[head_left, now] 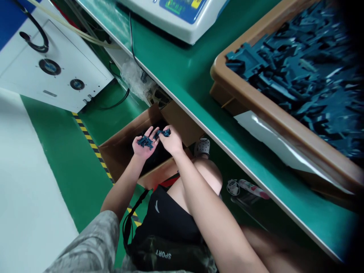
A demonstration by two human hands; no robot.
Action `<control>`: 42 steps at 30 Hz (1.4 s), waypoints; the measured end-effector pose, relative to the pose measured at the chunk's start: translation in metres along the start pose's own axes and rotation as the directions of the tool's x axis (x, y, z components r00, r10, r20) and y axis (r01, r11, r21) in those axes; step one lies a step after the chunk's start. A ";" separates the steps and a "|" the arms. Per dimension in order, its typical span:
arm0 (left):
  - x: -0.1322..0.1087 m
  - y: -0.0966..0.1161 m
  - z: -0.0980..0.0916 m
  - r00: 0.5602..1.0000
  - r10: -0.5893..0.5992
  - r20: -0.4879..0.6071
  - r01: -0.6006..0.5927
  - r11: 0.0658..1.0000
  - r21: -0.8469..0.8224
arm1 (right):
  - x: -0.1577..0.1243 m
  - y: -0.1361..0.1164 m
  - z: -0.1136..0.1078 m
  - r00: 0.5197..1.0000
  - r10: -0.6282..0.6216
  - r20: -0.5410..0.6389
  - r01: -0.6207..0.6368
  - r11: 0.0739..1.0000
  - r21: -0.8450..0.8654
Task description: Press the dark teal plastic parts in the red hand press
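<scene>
Both my hands reach down over an open cardboard box on the floor beside the workbench. My left hand is palm up with fingers spread, and several small dark blue plastic parts lie in the palm. My right hand is next to it, fingers pinched on another small dark blue part just above the left palm. The inside of the box is dark and its contents are hidden.
A brown tray heaped with dark blue plastic parts sits on the green workbench, a white scale behind it. A white machine stands on the floor at left by yellow-black tape. A black bag rests on my lap.
</scene>
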State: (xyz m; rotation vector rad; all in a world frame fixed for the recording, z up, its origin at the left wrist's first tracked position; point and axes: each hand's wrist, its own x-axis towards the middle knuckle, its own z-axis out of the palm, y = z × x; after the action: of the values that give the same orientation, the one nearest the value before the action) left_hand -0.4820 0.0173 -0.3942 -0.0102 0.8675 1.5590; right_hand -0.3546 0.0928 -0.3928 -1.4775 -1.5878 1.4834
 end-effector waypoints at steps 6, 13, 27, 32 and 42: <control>-0.003 -0.002 0.006 0.998 0.056 0.035 -0.056 0.998 -0.002 | -0.013 -0.003 0.005 0.973 -0.088 0.215 0.078 0.995 0.056; -0.006 0.000 0.016 0.993 0.035 0.111 -0.038 0.999 0.030 | -0.008 -0.001 0.006 0.980 -0.008 0.200 -0.005 0.998 0.061; 0.001 0.004 0.004 0.991 0.073 0.109 -0.080 0.995 0.063 | -0.003 0.004 0.007 0.995 0.046 0.090 -0.049 0.998 0.032; -0.001 0.006 0.002 0.991 0.069 0.113 -0.079 0.993 0.085 | -0.005 0.003 0.005 0.994 0.047 0.097 -0.048 0.999 0.008; -0.004 0.004 0.009 0.995 0.077 0.067 -0.083 0.992 0.094 | -0.009 -0.007 0.005 0.997 -0.008 0.075 -0.001 0.992 0.124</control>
State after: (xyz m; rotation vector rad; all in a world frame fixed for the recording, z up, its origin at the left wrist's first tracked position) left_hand -0.4803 0.0194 -0.3841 0.1442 0.9016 1.5821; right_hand -0.3588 0.0845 -0.3849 -1.3631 -1.5105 1.6231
